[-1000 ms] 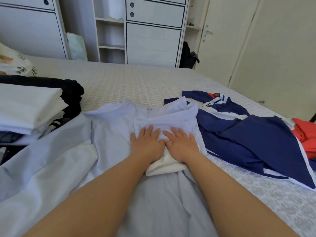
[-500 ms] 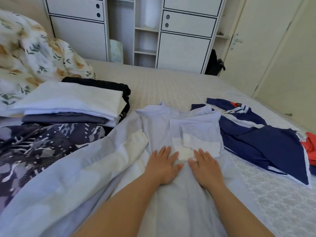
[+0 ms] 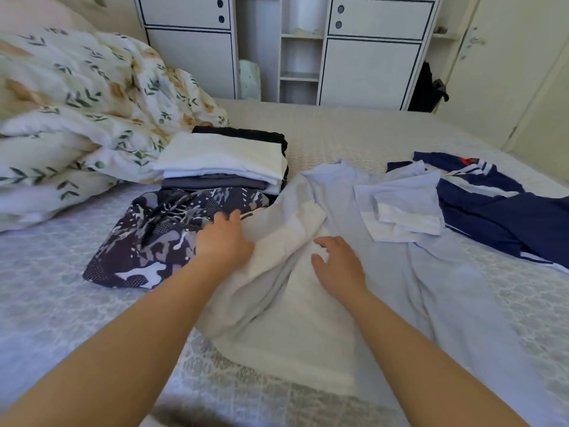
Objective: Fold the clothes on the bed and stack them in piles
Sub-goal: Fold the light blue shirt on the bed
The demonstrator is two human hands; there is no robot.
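A light blue shirt lies spread across the bed. Its right sleeve, with a white cuff, is folded in over the chest. My left hand holds the edge of the left sleeve, thumb on top and fingers tucked under the cloth. My right hand rests open on the shirt's front, fingers apart. To the left stands a pile of folded clothes, white on top, grey and black below. A dark patterned garment lies in front of the pile.
A navy and white garment lies crumpled to the right of the shirt. A floral duvet is heaped at the left. White cabinets and a black bag stand beyond the bed's far edge.
Both hands left the folded right sleeve and slid toward me, then to the left. My left hand took hold of the left sleeve. The view turned left.
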